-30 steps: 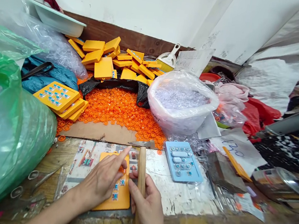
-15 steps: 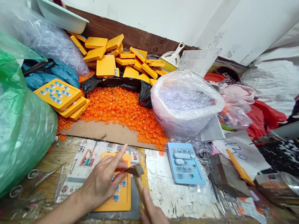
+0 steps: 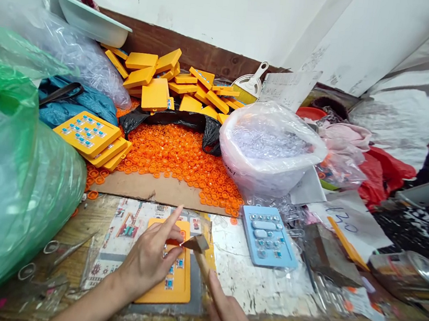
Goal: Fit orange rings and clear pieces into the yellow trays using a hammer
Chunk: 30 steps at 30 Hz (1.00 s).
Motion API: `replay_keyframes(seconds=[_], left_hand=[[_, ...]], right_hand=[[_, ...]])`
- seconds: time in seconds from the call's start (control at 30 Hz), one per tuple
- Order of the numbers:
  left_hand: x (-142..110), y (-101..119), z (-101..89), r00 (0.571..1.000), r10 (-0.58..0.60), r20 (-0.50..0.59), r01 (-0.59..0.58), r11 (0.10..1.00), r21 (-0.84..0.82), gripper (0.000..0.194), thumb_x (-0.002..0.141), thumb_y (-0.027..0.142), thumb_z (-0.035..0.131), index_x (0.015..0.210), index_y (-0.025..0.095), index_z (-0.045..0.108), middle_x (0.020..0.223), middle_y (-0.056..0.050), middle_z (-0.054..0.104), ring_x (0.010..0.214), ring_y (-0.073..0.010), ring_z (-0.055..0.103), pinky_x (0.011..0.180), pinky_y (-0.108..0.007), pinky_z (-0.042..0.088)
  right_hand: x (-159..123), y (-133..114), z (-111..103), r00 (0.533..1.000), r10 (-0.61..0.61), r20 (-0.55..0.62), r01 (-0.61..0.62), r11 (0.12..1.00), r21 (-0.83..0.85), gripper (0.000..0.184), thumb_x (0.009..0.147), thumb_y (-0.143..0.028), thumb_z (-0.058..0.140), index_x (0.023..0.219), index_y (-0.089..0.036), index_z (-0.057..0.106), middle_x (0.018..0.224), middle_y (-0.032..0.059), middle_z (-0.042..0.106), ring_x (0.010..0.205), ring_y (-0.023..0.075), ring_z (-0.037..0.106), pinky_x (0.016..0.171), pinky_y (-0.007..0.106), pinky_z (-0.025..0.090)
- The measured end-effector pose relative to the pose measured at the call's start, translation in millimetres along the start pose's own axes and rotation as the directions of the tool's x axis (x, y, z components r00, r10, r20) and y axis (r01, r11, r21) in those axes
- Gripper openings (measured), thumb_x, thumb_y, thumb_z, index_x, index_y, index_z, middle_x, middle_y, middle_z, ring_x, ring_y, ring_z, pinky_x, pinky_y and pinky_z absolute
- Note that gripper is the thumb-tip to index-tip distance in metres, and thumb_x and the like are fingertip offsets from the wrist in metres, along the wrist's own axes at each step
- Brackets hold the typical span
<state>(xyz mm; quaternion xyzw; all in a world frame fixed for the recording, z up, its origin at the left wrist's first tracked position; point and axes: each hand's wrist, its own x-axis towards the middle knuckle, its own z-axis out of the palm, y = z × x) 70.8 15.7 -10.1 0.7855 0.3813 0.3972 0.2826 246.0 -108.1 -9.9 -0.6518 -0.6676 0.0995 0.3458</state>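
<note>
My left hand (image 3: 153,252) rests over a yellow plastic case (image 3: 178,290) with small blue, clear-topped pieces set in it. Its index finger points away, while thumb and another finger close together around something tiny; a bit of orange shows there, too small to make out. My right hand (image 3: 231,315) grips the wooden handle of a small hammer (image 3: 206,270). The hammer's dark, wedge-shaped head is right beside the left thumb and fingertips, over the case. Beneath the case lies a printed sheet (image 3: 120,232).
Orange rings (image 3: 176,150) are heaped behind a cardboard strip (image 3: 136,186), with yellow cases (image 3: 155,95) piled beyond. More yellow cases (image 3: 86,133) are stacked left, near a bulging green bag (image 3: 37,184). A blue case (image 3: 267,241) and an open bag of clear pieces (image 3: 272,142) stand right.
The whole scene has shifted slightly right in view. Both hands, the hammer and the yellow case keep nearly the same positions relative to each other.
</note>
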Motion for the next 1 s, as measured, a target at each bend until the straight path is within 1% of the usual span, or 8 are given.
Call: replay_keyframes(seconds=[0.13,0.33,0.53,0.67,0.77,0.87,0.93,1.0], left_hand=[[-1,-1,-0.3,0.999,-0.041,0.016,0.041,0.999,-0.023,0.083,0.082,0.011,0.055,0.147,0.028,0.007,0.087,0.0,0.069,0.09,-0.0183,0.064,0.086,-0.04,0.052],[-2,-1,1.4,0.996,-0.081,0.024,0.082,0.996,-0.034,0.081,0.081,0.011,0.055,0.147,0.026,0.01,0.085,0.0,0.069,0.092,-0.0188,0.064,0.088,-0.04,0.052],[0,2,-4.6,0.995,-0.086,0.044,0.087,0.996,-0.023,0.08,0.08,0.011,0.056,0.146,0.027,0.013,0.085,0.0,0.068,0.092,-0.0186,0.063,0.087,-0.039,0.051],[-2,9,-5.7,0.991,-0.071,-0.117,0.079,0.994,0.071,0.07,0.08,0.021,0.061,0.141,0.027,0.026,0.113,-0.007,0.063,0.112,-0.0243,0.055,0.1,-0.049,0.04],[-3,11,2.8,0.932,-0.235,-0.277,0.238,0.971,-0.021,0.062,0.082,0.027,0.06,0.137,0.023,0.032,0.123,-0.011,0.057,0.121,-0.0271,0.048,0.104,-0.053,0.034],[5,8,7.0,0.858,-0.455,-0.238,0.393,0.88,-0.265,0.06,0.083,0.032,0.058,0.135,0.017,0.032,0.129,-0.015,0.052,0.122,-0.0253,0.048,0.102,-0.048,0.04],[20,3,-0.1,0.834,-0.486,-0.264,0.423,0.868,-0.261,0.052,0.082,0.033,0.058,0.128,0.014,0.041,0.129,-0.017,0.052,0.124,-0.026,0.047,0.105,-0.048,0.036],[40,-4,-14.0,0.836,-0.432,-0.339,0.412,0.901,-0.132,0.039,0.081,0.031,0.058,0.113,0.011,0.054,0.125,-0.018,0.055,0.125,-0.028,0.044,0.109,-0.051,0.028]], right_hand=[[-2,4,2,0.997,-0.025,-0.068,0.024,1.0,-0.011,0.047,0.093,-0.024,0.041,0.138,-0.037,0.041,0.09,0.0028,0.073,0.054,0.0116,0.065,0.045,0.014,0.049],[2,-5,2,1.0,0.007,-0.03,-0.007,1.0,0.005,0.042,0.093,-0.027,0.037,0.131,-0.03,0.054,0.066,0.0029,0.066,0.052,0.0113,0.065,0.054,0.014,0.053],[2,-9,1,0.982,0.186,-0.026,-0.177,0.963,0.202,0.04,0.09,-0.032,0.047,0.129,-0.032,0.055,0.106,0.004,0.071,0.096,0.0198,0.068,0.074,0.023,0.056],[5,-4,12,0.915,0.403,-0.008,-0.367,0.841,0.397,0.047,0.088,-0.041,0.051,0.132,-0.026,0.051,0.128,0.0066,0.06,0.111,0.0227,0.061,0.096,0.033,0.047],[15,-3,25,0.871,0.486,0.066,-0.451,0.74,0.498,0.06,0.081,-0.046,0.058,0.134,-0.019,0.047,0.135,0.01,0.054,0.124,0.0255,0.05,0.105,0.04,0.038],[25,-3,34,0.84,0.523,0.148,-0.501,0.64,0.583,0.069,0.075,-0.044,0.065,0.135,-0.017,0.044,0.139,0.0111,0.049,0.127,0.0264,0.046,0.105,0.041,0.038],[28,0,35,0.821,0.535,0.197,-0.527,0.581,0.62,0.074,0.072,-0.044,0.068,0.136,-0.016,0.042,0.137,0.0117,0.051,0.125,0.027,0.049,0.105,0.042,0.038],[28,4,36,0.807,0.54,0.239,-0.548,0.533,0.644,0.077,0.071,-0.044,0.068,0.138,-0.017,0.039,0.132,0.0117,0.055,0.118,0.0271,0.055,0.104,0.044,0.039]])
